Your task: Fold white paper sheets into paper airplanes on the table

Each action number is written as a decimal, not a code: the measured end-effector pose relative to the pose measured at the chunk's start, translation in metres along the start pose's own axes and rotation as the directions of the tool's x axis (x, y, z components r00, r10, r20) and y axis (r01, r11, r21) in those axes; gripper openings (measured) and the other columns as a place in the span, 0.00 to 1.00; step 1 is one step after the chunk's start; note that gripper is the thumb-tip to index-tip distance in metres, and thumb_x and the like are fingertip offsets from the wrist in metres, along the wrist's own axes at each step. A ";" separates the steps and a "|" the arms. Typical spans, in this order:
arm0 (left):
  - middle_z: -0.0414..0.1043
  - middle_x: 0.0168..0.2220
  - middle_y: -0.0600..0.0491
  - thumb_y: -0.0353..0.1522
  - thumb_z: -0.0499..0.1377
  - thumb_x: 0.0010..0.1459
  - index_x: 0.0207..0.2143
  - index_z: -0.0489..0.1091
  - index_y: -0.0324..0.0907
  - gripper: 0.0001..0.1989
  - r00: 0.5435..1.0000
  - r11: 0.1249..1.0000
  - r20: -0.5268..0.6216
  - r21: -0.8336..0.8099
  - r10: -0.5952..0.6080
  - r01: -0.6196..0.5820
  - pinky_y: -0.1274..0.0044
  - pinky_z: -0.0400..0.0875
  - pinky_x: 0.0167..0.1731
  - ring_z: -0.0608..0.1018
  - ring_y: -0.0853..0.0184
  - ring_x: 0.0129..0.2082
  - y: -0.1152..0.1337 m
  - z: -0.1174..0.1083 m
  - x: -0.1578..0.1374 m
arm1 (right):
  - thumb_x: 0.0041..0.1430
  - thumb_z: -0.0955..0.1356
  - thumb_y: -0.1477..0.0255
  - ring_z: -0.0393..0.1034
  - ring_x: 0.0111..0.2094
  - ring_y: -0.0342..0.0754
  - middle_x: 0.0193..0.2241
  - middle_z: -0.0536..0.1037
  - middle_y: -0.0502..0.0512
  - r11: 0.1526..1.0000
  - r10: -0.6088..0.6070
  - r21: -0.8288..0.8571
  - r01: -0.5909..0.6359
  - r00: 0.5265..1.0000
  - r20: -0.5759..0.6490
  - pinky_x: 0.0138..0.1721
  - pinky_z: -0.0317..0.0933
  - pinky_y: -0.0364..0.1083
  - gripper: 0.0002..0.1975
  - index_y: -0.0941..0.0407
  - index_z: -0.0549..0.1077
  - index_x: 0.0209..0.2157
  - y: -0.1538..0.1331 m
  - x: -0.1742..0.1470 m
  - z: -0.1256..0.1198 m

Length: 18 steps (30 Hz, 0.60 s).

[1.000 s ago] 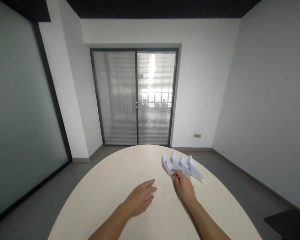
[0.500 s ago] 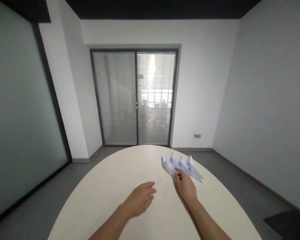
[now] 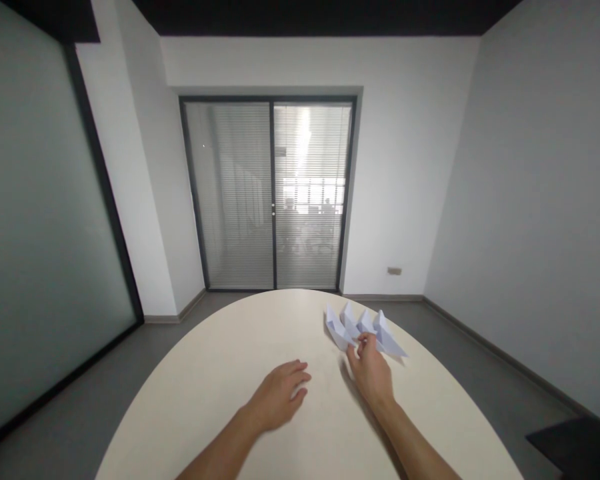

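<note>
Several white folded paper boats stand side by side at the far right of the round table. The leftmost paper boat [image 3: 339, 331] shows almost whole, and the rightmost paper boat [image 3: 387, 337] points its near tip to the right. My right hand [image 3: 373, 375] is at the near ends of the boats, thumb and forefinger spread apart, covering part of the middle ones. Whether its fingertips touch the paper I cannot tell. My left hand [image 3: 279, 395] hovers over the table's middle, empty, with its fingers loosely extended.
The cream round table [image 3: 220, 373] has its curved far edge just behind the boats. Beyond it are a glass door with blinds [image 3: 307, 200] and white walls. A dark flat object [image 3: 580, 450] lies at the lower right, beside the table.
My right hand's fingers have spread, the forefinger shifting slightly right across the middle boats. The left hand has hardly moved, and the boats look unmoved.
</note>
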<state>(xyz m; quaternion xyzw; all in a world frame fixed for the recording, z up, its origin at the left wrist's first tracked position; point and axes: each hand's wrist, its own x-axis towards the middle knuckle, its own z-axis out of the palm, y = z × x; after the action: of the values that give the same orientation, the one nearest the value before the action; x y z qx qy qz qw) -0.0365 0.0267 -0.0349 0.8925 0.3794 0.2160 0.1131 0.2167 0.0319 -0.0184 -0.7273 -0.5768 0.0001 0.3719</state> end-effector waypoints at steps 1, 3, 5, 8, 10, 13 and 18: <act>0.63 0.63 0.51 0.34 0.53 0.64 0.56 0.69 0.46 0.19 1.000 0.999 -0.004 0.030 -0.030 0.030 0.65 0.58 0.63 0.65 0.61 0.63 0.000 0.000 0.001 | 0.65 0.59 0.64 0.72 0.30 0.50 0.29 0.76 0.51 0.999 -0.035 0.007 0.035 0.999 -0.005 0.28 0.52 0.44 0.12 0.54 0.62 0.46 -0.003 -0.002 -0.002; 0.61 0.64 0.49 0.35 0.53 0.64 0.58 0.67 0.45 0.21 0.995 0.991 -0.011 0.090 -0.095 0.096 0.63 0.56 0.64 0.62 0.58 0.64 0.000 0.000 0.003 | 0.64 0.59 0.65 0.71 0.28 0.49 0.27 0.76 0.50 0.987 -0.155 0.053 0.152 0.987 0.052 0.30 0.55 0.44 0.09 0.53 0.65 0.41 -0.007 -0.005 -0.004; 0.59 0.65 0.48 0.36 0.52 0.64 0.60 0.65 0.45 0.22 0.989 0.981 -0.014 0.130 -0.144 0.145 0.62 0.54 0.65 0.61 0.57 0.65 0.002 0.000 0.006 | 0.64 0.59 0.66 0.72 0.30 0.48 0.29 0.77 0.51 0.948 -0.309 0.138 0.288 0.936 0.167 0.34 0.60 0.45 0.10 0.53 0.68 0.41 -0.010 -0.009 -0.006; 0.57 0.66 0.48 0.38 0.50 0.65 0.61 0.64 0.45 0.23 0.985 0.975 0.004 0.144 -0.174 0.172 0.61 0.52 0.65 0.59 0.57 0.66 0.006 -0.001 0.011 | 0.63 0.62 0.63 0.72 0.48 0.52 0.46 0.78 0.60 0.867 -0.494 0.248 0.432 0.808 0.322 0.50 0.63 0.50 0.19 0.55 0.69 0.53 -0.011 -0.014 -0.007; 0.56 0.66 0.49 0.38 0.50 0.65 0.62 0.63 0.45 0.23 0.984 0.975 0.016 0.141 -0.179 0.175 0.61 0.52 0.65 0.58 0.57 0.67 0.008 -0.002 0.013 | 0.62 0.64 0.60 0.63 0.60 0.57 0.58 0.71 0.63 0.836 -0.549 0.262 0.483 0.724 0.418 0.61 0.55 0.55 0.25 0.56 0.68 0.58 -0.012 -0.015 -0.008; 0.56 0.67 0.49 0.39 0.50 0.65 0.62 0.63 0.46 0.24 0.983 0.974 0.020 0.144 -0.181 0.176 0.60 0.50 0.66 0.58 0.57 0.67 0.009 -0.003 0.014 | 0.62 0.63 0.57 0.53 0.66 0.60 0.64 0.63 0.63 0.839 -0.536 0.239 0.489 0.664 0.522 0.65 0.47 0.60 0.29 0.55 0.67 0.61 -0.012 -0.015 -0.009; 0.54 0.67 0.49 0.40 0.51 0.65 0.63 0.62 0.47 0.25 0.981 0.972 0.025 0.137 -0.195 0.189 0.59 0.49 0.66 0.56 0.56 0.67 0.008 -0.003 0.014 | 0.62 0.64 0.56 0.51 0.67 0.60 0.65 0.61 0.62 0.849 -0.519 0.242 0.470 0.655 0.549 0.66 0.45 0.61 0.30 0.53 0.64 0.63 -0.010 -0.014 -0.010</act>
<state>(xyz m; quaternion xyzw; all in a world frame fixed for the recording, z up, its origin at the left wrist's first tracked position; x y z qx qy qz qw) -0.0243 0.0315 -0.0252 0.8612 0.4753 0.1609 0.0804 0.2083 0.0159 -0.0121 -0.4895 -0.8388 0.1495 0.1855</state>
